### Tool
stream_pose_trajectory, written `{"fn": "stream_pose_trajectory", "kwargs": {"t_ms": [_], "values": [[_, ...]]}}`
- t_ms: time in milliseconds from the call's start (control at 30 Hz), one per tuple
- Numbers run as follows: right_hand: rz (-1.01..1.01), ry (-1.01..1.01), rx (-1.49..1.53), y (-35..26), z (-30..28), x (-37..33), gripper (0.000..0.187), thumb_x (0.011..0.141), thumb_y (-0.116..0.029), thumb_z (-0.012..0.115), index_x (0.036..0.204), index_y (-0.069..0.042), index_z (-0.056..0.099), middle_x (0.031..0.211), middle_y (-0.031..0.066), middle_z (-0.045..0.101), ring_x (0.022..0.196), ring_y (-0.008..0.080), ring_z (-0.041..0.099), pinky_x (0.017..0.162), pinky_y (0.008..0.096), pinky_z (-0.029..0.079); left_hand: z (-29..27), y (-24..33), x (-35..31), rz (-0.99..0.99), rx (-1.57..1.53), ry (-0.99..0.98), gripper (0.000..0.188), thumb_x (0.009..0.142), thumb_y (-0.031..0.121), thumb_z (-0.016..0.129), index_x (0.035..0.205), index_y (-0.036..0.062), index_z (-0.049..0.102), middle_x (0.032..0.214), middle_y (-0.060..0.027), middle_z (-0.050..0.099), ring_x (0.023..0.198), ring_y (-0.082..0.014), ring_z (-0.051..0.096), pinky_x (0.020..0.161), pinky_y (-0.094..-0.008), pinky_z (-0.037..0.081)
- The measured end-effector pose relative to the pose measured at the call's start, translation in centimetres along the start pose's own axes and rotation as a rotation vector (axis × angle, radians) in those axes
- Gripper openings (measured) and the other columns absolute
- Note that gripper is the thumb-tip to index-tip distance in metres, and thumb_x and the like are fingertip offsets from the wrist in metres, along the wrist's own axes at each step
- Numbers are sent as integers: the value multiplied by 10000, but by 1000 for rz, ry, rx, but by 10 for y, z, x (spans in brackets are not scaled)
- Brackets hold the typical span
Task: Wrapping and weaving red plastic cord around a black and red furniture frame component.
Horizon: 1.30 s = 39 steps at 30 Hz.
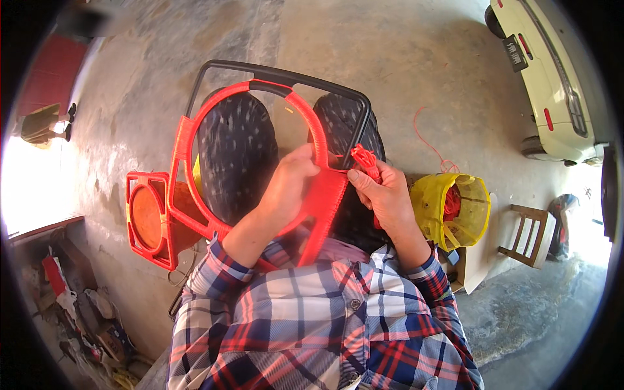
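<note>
Lying over the two knees [237,156], a big black and red frame [317,130] was held close to the body, perhaps so that it could be kept still and seen well. Its round ring was mostly covered in red, but a short bit at the top was black. The frame was gripped by the left hand [291,182] where the ring met a flat red woven part [325,198]. The left fingers were curled in, though their tips were hidden. A small bunch of red cord [366,161] was pinched by the right hand [385,195], with the thumb pressed down, probably so that the loops would be kept together. That bunch was held just beside the woven part, near the end of the black bar [286,75]. More red cord was kept in a yellow basket [426,211] near the right hand, which seemed a handy spot. Past the basket, a thin red strand [419,133] was spread on the floor [390,52].
</note>
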State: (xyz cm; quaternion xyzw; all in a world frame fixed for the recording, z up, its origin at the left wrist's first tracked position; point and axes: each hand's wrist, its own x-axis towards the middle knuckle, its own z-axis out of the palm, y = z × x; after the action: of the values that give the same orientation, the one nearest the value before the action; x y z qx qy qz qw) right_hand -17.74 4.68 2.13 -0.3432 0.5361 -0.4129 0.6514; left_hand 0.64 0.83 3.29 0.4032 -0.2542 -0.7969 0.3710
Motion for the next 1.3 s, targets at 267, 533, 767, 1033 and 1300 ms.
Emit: {"fn": "stream_pose_trajectory", "kwargs": {"t_ms": [267, 533, 767, 1033, 1300], "values": [[-6, -35, 68, 0, 0, 0, 153, 908, -179, 653, 971, -40, 645, 613, -59, 503, 517, 16, 418, 461, 198, 300, -5, -5, 5, -17, 26, 66, 325, 734, 63, 425, 1005, -33, 575, 929, -101, 616, 818, -173, 619, 767, -300, 525], [-45, -39, 97, 7, -6, -3, 122, 924, -175, 618, 919, -54, 622, 602, -47, 499, 500, 25, 409, 455, 201, 289, -4, -6, 1, -34, -27, 72, 298, 731, 73, 433, 967, -35, 580, 855, -90, 623, 740, -173, 621, 720, -293, 534], [35, 18, -48, 9, -31, -5, 253, 938, -300, 616, 952, -47, 631, 586, -31, 510, 492, 44, 428, 466, 209, 332, -5, -4, 2, -23, 6, 59, 292, 738, 66, 422, 962, -29, 582, 863, -103, 630, 751, -174, 629, 718, -291, 538], [19, 85, -88, 19, -85, -22, 154, 920, -203, 629, 872, -60, 598, 590, -55, 478, 494, 27, 394, 458, 203, 292, -6, -5, 3, -24, -46, 38, 279, 739, 62, 421, 953, -28, 576, 856, -104, 630, 750, -180, 632, 716, -301, 544], [-51, 407, -383, 18, -114, -27, 117, 910, -158, 632, 920, -42, 644, 608, -64, 468, 521, 24, 395, 473, 201, 303, -5, -5, 3, -36, -44, 40, 276, 736, 59, 418, 950, -28, 569, 856, -103, 624, 754, -180, 631, 721, -308, 545]]}}
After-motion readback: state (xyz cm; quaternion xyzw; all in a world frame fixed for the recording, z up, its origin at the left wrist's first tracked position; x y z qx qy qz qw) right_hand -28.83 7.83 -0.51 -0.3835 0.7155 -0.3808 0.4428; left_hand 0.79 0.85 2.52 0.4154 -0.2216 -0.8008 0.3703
